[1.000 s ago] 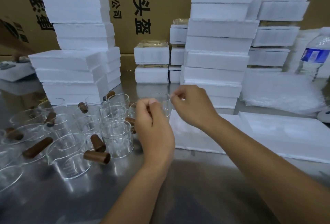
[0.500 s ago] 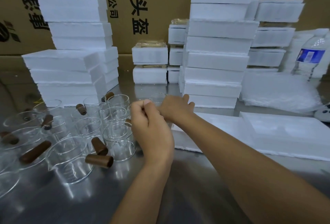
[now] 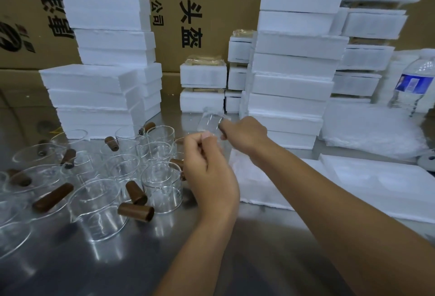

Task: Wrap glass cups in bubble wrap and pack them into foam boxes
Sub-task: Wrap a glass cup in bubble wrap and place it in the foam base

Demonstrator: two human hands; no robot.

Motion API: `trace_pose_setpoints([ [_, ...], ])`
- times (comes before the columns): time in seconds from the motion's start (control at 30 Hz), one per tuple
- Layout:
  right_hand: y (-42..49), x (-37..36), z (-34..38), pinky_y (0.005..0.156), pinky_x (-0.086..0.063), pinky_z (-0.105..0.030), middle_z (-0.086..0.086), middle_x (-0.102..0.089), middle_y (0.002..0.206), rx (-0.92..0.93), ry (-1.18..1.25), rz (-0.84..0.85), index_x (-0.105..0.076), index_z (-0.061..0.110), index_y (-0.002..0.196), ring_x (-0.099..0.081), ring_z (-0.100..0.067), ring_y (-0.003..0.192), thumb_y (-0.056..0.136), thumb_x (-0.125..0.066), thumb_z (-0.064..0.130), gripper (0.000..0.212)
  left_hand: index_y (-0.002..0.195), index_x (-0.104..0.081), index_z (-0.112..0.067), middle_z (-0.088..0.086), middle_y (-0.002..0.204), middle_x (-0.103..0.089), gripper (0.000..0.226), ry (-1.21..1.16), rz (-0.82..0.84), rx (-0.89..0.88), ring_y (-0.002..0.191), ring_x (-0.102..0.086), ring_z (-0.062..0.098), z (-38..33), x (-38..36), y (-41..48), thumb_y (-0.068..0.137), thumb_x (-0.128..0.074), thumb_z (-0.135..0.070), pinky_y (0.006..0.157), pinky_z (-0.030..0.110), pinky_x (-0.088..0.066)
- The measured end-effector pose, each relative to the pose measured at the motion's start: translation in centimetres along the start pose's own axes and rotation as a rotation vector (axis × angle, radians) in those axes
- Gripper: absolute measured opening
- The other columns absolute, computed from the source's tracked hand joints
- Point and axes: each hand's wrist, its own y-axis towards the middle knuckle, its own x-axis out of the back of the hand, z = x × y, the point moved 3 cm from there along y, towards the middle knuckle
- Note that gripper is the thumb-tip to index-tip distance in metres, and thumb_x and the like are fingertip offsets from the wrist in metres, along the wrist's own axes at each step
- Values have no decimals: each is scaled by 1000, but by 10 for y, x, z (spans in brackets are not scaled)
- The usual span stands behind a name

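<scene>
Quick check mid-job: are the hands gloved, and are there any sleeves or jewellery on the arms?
No gloves: the left hand and right hand are bare. No sleeve, watch, ring or wristband shows on either arm up to the frame edge.

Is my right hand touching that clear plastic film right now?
Touching. The head view shows the right hand pinching the clear plastic film at its edge.

Large brown cardboard cartons [image 3: 226,1] printed with black Chinese characters stand behind a shiny metal desk [image 3: 94,272]. A blue-labelled plastic water bottle [image 3: 410,83] stands at far right.
</scene>
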Motion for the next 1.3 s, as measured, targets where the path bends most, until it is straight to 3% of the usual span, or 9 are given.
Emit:
trace_pose_setpoints([
  [0.13, -28, 36, -6, 80, -46, -24, 10, -65, 77, 197, 220, -70, -67, 24, 66, -57, -13, 98, 92, -48, 45, 39, 80, -51, -18, -24, 61, -53, 20, -20, -19, 47, 52, -42, -2, 0, 0, 0, 97, -44, -12, 52, 13, -38],
  [0.23, -52, 60, -16, 54, -39, -4, 15, -66, 64, 302, 304, 47, -69, 24, 72, -58, 3, 62, 96, -44, 41, 38, 97, -50, -27, -16, 100, -57, 7, -106, 102, 152, 89, -55, -6, 1, -4, -1, 96, -49, -34, 73, 10, -42],
  [0.33, -66, 75, -31, 52, -39, -11, 6, -64, 62, 319, 311, 204, -69, 17, 79, -53, -6, 54, 98, -40, 37, 40, 123, -41, -36, -11, 121, -53, 60, -161, 343, 241, 107, -62, 8, 4, -11, -4, 71, -47, -66, 82, 21, -48],
  [0.43, -74, 88, -45, 49, -37, -13, 6, -55, 56, 280, 311, 285, -69, 12, 81, -43, -8, 49, 97, -40, 37, 42, 126, -42, -41, -1, 119, -61, 70, -215, 575, 310, 95, -70, 19, 2, -18, -11, 63, -48, -71, 79, 29, -57],
  [0.67, -67, 119, -71, 58, -42, -22, 2, -56, 59, 216, 261, 297, -72, 16, 82, -50, -9, 53, 86, -46, 50, 43, 110, -62, -25, 7, 95, -73, 50, -378, 618, 525, 69, -68, 20, 6, -24, -20, 64, -67, -46, 62, 29, -56],
  [0.87, -5, 182, -127, 46, -41, -9, 6, -61, 61, 74, 8, -225, -70, 12, 83, -56, -7, 55, 91, -56, 18, 17, 119, -60, -18, 9, 100, -69, 52, -441, 567, 558, 75, -68, 21, 10, -18, -13, 70, -66, -35, 69, 30, -57],
  [0.97, 23, 202, -159, 61, -41, -20, 4, -64, 81, 5, -235, -386, -66, 18, 89, -55, -13, 74, 88, -58, 17, 8, 123, -59, -18, 6, 107, -71, 64, -389, 579, 528, 82, -70, 22, 10, -18, -13, 62, -72, -34, 72, 29, -58],
  [1.13, 45, 206, -202, 90, -42, -33, -5, -59, 120, -79, -454, -293, -58, 18, 117, -53, -24, 109, 82, -70, 27, 38, 117, -60, -20, 4, 102, -73, 59, -384, 579, 486, 90, -71, 27, 12, -19, -12, 60, -72, -25, 70, 27, -57],
  [1.3, 59, 201, -204, 98, -41, -42, -9, -53, 127, -189, -398, -240, -53, 18, 121, -49, -27, 114, 72, -79, 35, 57, 112, -59, -21, 4, 93, -74, 59, -379, 584, 472, 83, -72, 30, 12, -22, -13, 55, -71, -26, 65, 26, -57],
])
